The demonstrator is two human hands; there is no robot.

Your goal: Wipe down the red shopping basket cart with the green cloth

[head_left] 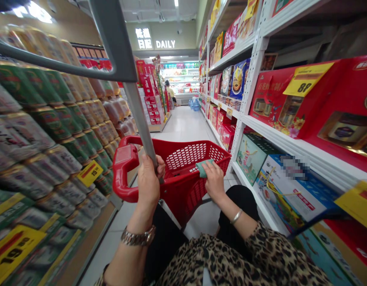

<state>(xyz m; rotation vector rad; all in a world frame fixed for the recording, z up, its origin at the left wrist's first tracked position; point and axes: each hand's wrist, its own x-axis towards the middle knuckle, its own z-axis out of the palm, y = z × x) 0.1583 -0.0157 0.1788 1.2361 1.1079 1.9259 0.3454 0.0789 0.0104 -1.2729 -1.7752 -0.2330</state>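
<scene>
A red plastic shopping basket (183, 198) with a honeycomb-holed wall stands in front of me. From its side rises a grey metal pull rod (138, 115), topped by a dark grey handle (119, 47) at the upper left. My left hand (149, 178) wraps round the lower part of this rod. On the near right rim of the basket, my right hand (215, 178) presses a folded green cloth (202, 168), its fingers closed over it. The cloth's underside is hidden. A red curved grip (124, 174) forms the basket's left end.
Stacked packs of cans (52, 159) line the left side. White shelving (252, 75) with red gift boxes (279, 95) and a blue-white box (293, 186) runs close on the right. A tiled aisle floor (186, 123) leads to a lit fridge, where a person (170, 93) stands.
</scene>
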